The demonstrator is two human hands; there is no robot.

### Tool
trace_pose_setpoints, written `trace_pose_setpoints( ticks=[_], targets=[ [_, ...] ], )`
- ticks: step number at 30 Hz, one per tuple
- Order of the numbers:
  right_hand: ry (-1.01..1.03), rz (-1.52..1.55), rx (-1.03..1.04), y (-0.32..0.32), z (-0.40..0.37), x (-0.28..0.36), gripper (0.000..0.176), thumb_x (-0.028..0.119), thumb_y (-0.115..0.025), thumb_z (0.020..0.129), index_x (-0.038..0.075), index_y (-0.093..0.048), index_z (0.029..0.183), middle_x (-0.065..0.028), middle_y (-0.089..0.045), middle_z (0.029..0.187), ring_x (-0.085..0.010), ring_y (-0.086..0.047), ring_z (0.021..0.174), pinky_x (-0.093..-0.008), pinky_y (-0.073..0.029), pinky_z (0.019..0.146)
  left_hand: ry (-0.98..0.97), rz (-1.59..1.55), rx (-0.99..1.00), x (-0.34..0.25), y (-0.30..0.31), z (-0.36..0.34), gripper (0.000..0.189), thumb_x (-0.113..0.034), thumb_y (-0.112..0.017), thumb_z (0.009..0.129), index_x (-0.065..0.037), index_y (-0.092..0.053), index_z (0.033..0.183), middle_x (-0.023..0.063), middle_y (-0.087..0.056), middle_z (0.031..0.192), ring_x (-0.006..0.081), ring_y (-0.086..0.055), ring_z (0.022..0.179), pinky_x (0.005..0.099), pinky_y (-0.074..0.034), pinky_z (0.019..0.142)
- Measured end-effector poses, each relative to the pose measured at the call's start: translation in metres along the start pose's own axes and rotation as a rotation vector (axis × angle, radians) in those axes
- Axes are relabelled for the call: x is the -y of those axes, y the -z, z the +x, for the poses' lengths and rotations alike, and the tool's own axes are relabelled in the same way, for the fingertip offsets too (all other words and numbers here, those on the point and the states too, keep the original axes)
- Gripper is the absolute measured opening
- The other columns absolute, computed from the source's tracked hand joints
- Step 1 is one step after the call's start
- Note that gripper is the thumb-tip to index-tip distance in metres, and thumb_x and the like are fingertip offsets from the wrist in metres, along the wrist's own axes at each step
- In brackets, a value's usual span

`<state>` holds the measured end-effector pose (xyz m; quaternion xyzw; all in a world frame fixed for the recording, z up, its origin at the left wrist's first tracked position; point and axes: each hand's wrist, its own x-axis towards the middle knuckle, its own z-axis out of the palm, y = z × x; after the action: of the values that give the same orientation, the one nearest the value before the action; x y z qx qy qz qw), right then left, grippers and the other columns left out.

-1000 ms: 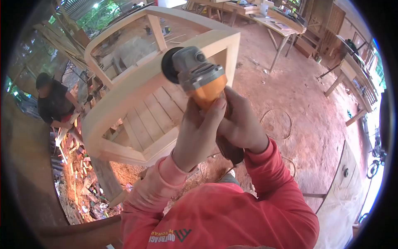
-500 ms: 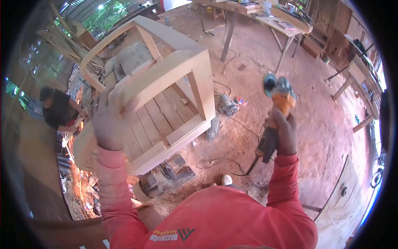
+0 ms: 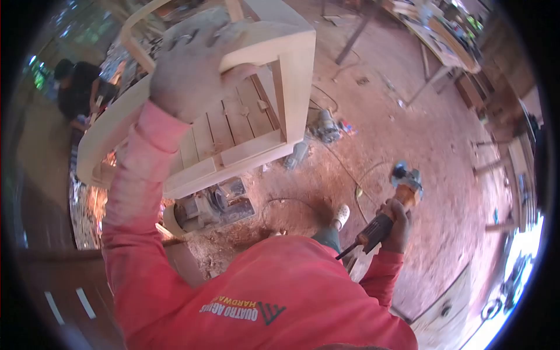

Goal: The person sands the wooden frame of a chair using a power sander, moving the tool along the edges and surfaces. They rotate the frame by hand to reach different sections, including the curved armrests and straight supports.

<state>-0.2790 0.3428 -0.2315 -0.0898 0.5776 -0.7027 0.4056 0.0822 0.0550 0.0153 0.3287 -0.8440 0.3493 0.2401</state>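
Note:
A bare wooden armchair (image 3: 296, 87) with a slatted seat stands in front of me, tilted in the view. Its curved armrest is under my left hand (image 3: 186, 76), whose fingers lie over the top with the thumb along the inner side; motion blurs the fingertips. Away to the right, my right hand (image 3: 398, 224) is wrapped round the body of an angle grinder (image 3: 376, 230). The grinder's disc head points up and away from me, apart from the chair, and its cord trails from the rear end.
A router-like power tool (image 3: 326, 127) and a larger machine (image 3: 204, 207) sit on the dusty floor, with cords around them. Workbenches stand at the back right (image 3: 437, 44) and right (image 3: 519, 169). Another person (image 3: 76, 90) crouches at the left.
My left hand has shifted up and right along the armrest. The grinder in my right hand is lower. My view has turned, and the chair sits higher in it.

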Motion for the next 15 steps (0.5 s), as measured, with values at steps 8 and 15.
trace_pose_setpoints(
  ticks=[8, 15],
  targets=[
    [-0.016, -0.132, 0.14, 0.036, 0.149, 0.076, 0.037, 0.002, -0.063, 0.084, 0.002, -0.052, 0.119, -0.0086, -0.062, 0.089, -0.0192, -0.065, 0.068, -0.031, -0.056, 0.059, 0.168, 0.081, 0.157, -0.058, -0.02, 0.067, 0.064, -0.058, -0.073, 0.085, -0.014, -0.068, 0.131, 0.0069, -0.064, 0.137, 0.0319, -0.07, 0.104, 0.0478, -0.053, 0.093],
    [-0.126, -0.244, 0.32, 0.041, 0.255, 0.123, 0.046, 0.006, -0.065, 0.084, 0.002, -0.051, 0.128, -0.0082, -0.061, 0.088, -0.0191, -0.064, 0.066, -0.0348, -0.058, 0.059, 0.481, -0.235, 0.35, -0.063, -0.018, 0.093, 0.071, -0.051, -0.073, 0.087, -0.006, -0.062, 0.14, 0.0131, -0.055, 0.15, 0.0358, -0.056, 0.134, 0.0461, -0.04, 0.115]
  ],
)
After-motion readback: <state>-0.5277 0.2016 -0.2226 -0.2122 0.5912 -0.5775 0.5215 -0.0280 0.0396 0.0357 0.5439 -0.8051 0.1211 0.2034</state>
